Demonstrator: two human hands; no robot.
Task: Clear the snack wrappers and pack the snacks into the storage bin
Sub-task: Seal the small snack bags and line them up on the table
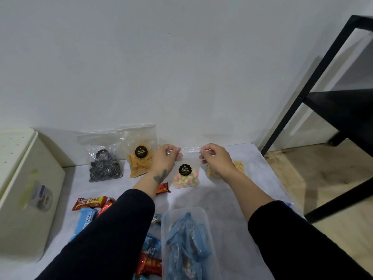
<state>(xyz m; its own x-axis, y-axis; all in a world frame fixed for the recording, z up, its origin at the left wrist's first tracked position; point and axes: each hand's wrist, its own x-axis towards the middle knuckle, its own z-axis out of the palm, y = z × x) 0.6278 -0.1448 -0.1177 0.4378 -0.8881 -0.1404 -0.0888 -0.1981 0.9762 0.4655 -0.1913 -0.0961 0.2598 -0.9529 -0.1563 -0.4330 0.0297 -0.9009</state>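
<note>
Pinching the biscuit bag (186,174) top: left hand (164,158), right hand (215,157).

Clear biscuit bag (186,174) hangs upright beyond the storage bin (182,214) holding seemingly blue-wrapped snacks (186,239).

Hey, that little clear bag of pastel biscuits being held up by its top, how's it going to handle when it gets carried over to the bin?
The biscuit bag is probably floppy: thin clear film, pinched at its top corners by the left hand and right hand. Likely bottom-heavy, since the pieces sit low. The small biscuits may crush if squeezed.
</note>
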